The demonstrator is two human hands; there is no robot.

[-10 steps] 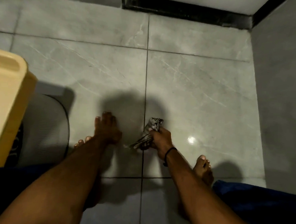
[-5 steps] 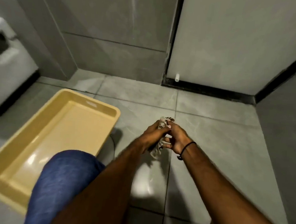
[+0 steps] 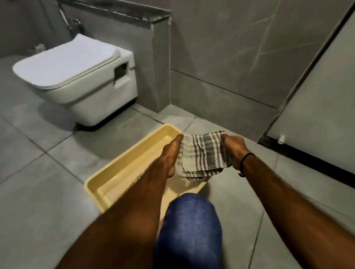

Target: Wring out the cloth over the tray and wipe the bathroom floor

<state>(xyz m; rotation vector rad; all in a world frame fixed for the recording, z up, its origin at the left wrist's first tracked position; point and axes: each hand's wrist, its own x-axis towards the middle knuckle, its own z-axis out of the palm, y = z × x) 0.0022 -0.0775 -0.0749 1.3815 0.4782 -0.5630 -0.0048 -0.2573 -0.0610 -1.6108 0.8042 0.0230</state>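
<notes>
A grey-and-white striped cloth [image 3: 202, 154] is stretched between my two hands above the far right end of the yellow tray [image 3: 115, 178]. My left hand [image 3: 172, 152] grips its left edge. My right hand [image 3: 233, 149], with a black band on the wrist, grips its right edge. The cloth hangs spread out and folded over at the bottom. The long rectangular tray lies on the grey tiled floor [image 3: 34, 188], and my arm and the cloth cover part of it.
A white wall-hung toilet [image 3: 82, 76] with its lid down is at the left back. A grey door with a dark threshold [image 3: 320, 101] stands at the right. My knee in blue denim [image 3: 189, 228] rises in front of the tray. Grey walls close the back.
The cloth went from bunched on the floor in my right hand, to gripped in both hands, to spread out over the tray. My view swung left to the toilet.
</notes>
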